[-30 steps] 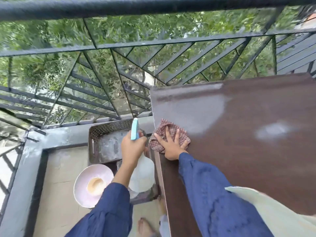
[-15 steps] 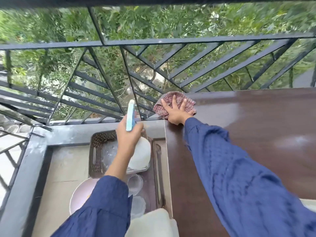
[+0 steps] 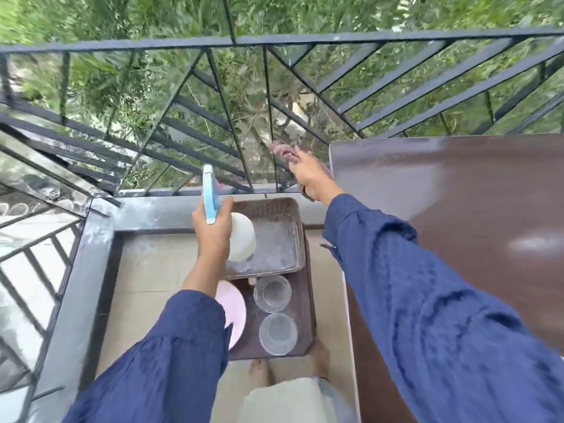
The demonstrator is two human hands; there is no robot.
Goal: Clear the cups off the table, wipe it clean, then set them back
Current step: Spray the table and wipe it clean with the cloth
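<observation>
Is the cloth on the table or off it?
Off it: the right hand holds the cloth past the table edge, by the railing.

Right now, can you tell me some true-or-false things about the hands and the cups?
1. The left hand grips a spray bottle. True.
2. The glass cups stand on the brown table. False: they stand on the low stand beside it.
3. The right hand holds the cloth past the table's corner, near the railing. True.
4. The spray bottle has a red top. False: its trigger is blue.
</observation>
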